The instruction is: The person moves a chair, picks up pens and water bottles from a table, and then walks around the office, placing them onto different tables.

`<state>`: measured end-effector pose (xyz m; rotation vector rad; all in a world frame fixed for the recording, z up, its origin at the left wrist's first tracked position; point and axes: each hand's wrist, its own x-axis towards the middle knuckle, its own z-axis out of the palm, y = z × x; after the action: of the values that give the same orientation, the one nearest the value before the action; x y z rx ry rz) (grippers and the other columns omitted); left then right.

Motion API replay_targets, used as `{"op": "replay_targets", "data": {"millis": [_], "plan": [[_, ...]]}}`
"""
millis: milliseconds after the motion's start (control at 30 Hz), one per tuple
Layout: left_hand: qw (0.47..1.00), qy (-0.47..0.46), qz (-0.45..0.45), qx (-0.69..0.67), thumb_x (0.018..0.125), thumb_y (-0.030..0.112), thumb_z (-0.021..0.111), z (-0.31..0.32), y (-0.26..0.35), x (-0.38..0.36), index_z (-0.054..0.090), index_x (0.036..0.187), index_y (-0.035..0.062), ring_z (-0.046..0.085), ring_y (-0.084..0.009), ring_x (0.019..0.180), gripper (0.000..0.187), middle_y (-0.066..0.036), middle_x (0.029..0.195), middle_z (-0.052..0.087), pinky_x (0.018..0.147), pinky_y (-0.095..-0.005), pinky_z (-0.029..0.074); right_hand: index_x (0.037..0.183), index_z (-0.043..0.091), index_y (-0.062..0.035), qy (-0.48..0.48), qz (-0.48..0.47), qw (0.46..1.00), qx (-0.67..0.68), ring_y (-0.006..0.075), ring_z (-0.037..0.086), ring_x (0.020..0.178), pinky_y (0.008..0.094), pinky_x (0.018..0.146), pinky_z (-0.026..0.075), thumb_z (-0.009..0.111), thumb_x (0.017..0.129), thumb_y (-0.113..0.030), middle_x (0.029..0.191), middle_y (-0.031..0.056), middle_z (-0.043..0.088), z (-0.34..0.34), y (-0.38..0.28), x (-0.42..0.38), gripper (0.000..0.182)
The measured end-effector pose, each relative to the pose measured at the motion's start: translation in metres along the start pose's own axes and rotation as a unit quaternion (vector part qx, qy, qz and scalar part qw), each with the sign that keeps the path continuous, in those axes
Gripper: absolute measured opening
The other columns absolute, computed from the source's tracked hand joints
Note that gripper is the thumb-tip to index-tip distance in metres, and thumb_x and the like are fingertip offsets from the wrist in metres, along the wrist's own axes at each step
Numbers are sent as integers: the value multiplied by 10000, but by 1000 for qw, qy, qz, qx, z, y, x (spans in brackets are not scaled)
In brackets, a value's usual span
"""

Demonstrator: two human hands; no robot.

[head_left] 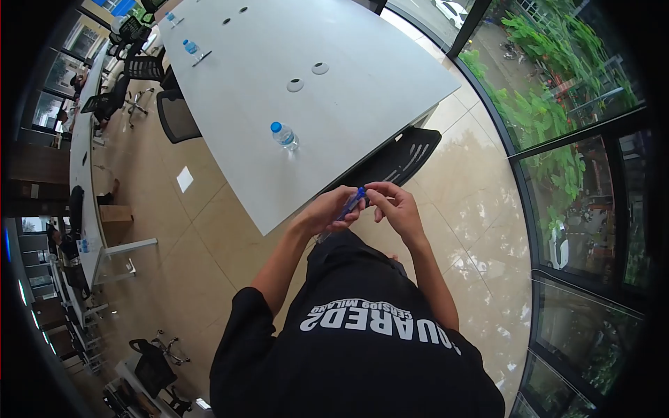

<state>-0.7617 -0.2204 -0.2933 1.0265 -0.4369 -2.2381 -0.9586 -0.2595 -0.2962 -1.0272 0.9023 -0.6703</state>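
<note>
Both hands working at a slim blue item, held in front of the body near the surface's edge.
Left hand (327, 211) grasping the slim blue item (346, 207) along its body, its darker end pointing up and away; right hand (398, 211) bringing bent fingertips to that end, whether pinching or only touching, cannot tell. Item sitting over the lap, off the white surface (254, 188), where a capped water bottle (285, 136) is standing upright. Exact identity too small to tell. Handling, by judgement: looking light and fairly stiff, likely smooth plastic, a bit slippery, not very fragile; mid-body seeming the best place for a steady hold, the darker end suiting a light fingertip pinch.
</note>
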Motion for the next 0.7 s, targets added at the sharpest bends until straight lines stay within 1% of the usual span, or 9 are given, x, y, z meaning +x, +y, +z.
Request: {"op": "replay_targets", "data": {"millis": [100, 133, 233, 267, 367, 400, 500, 600, 700], "plan": [[999, 35, -32, 26, 938, 368, 537, -25, 8, 1, 560, 894, 57, 386, -54, 406, 315, 13, 596, 464, 343, -191, 257, 1078, 680, -13, -49, 26, 994, -97, 45, 565, 599, 186, 528, 455, 713, 892, -221, 814, 26, 659, 15, 7, 37, 281], [1000, 19, -9, 15, 962, 357, 537, -33, 11, -3, 553, 911, 65, 407, -47, 422, 297, 8, 626, 494, 347, -183, 272, 1051, 704, -31, -51, 25, 992, -110, 38, 568, 609, 180, 523, 450, 737, 871, -230, 788, 10, 663, 22, 6, 46, 270], [997, 60, 53, -11, 1001, 357, 497, -61, 3, -5, 548, 934, 64, 433, -39, 444, 305, 3, 662, 523, 351, -179, 293, 1038, 717, -37, -46, 27, 984, -169, 35, 570, 617, 182, 517, 449, 742, 865, -228, 778, 9, 674, 39, 7, 68, 259], [997, 63, 52, -16, 1023, 378, 460, -69, 3, -7, 550, 970, 64, 465, -38, 460, 331, 0, 692, 552, 353, -177, 315, 1015, 721, -24, -45, 38, 982, -177, 43, 578, 604, 185, 516, 452, 752, 855, -228, 769, 17, 687, 45, 3, 74, 261], [992, 113, 58, -21, 1019, 388, 467, -86, 4, -15, 560, 976, 68, 486, -40, 467, 336, 1, 687, 560, 360, -176, 329, 985, 709, 6, -82, 102, 971, -202, 47, 585, 599, 184, 529, 464, 748, 858, -194, 791, 37, 694, 60, 4, 97, 240], [990, 129, 56, -10, 1020, 397, 465, -91, 3, -13, 564, 961, 69, 495, -40, 467, 348, 0, 682, 569, 367, -175, 349, 954, 695, 17, -99, 111, 968, -204, 57, 602, 591, 194, 537, 490, 750, 856, -193, 783, 45, 694, 60, 5, 103, 238], [984, 166, 55, 28, 1023, 402, 456, -105, 5, -14, 569, 949, 66, 507, -43, 472, 363, -3, 675, 571, 376, -179, 371, 951, 682, 13, -145, 162, 958, -186, 69, 618, 601, 200, 539, 506, 744, 861, -194, 783, 46, 694, 63, 0, 122, 234], [980, 178, 92, 24, 1027, 405, 443, -111, 6, -9, 572, 950, 58, 511, -44, 468, 378, -7, 677, 574, 374, -184, 375, 939, 662, 35, -196, 217, 943, -157, 93, 633, 583, 217, 519, 509, 744, 860, -223, 749, 60, 684, 64, 8, 146, 282], [951, 286, 92, 68, 1029, 394, 439, -102, 17, -6, 566, 941, 51, 488, -43, 452, 376, 0, 657, 548, 364, -188, 355, 904, 642, 32, -245, 237, 932, -124, 106, 642, 586, 221, 534, 521, 742, 863, -233, 733, 60, 676, 59, 15, 170, 286]]}}
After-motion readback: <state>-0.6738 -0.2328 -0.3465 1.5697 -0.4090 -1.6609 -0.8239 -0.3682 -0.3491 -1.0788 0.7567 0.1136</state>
